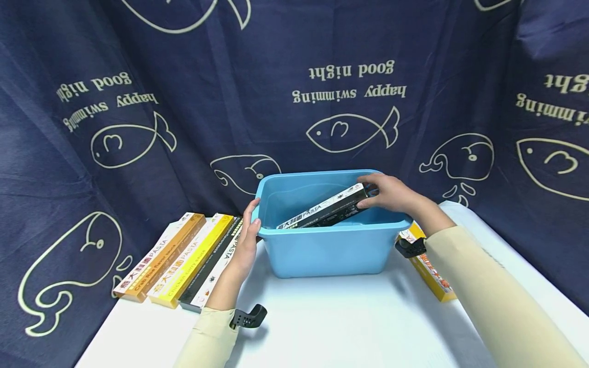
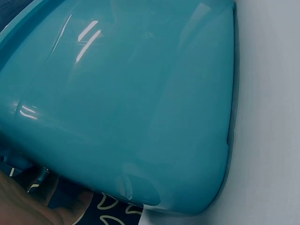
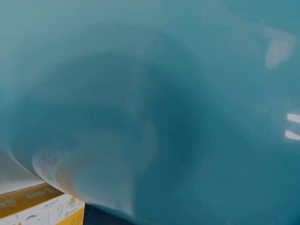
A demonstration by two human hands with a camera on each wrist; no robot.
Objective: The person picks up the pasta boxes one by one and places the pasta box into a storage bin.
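A blue plastic bin (image 1: 326,253) stands on the white table; its wall fills most of both wrist views. My left hand (image 1: 247,240) grips the bin's left rim, thumb toward the front; part of this hand (image 2: 42,201) shows low in the left wrist view. Over the bin's right side, my right hand (image 1: 388,193) holds one end of a black-and-white pasta box (image 1: 322,208). That box lies slanted inside the bin, its far left end low behind the front rim. The right wrist view does not show the right hand.
Left of the bin lie an orange pasta box (image 1: 161,255), a yellow one (image 1: 193,260) and a black-and-white one (image 1: 213,271), side by side. A yellow-orange box (image 1: 432,271) lies right of the bin, partly under my right arm. A dark blue fish-patterned curtain (image 1: 257,102) hangs behind.
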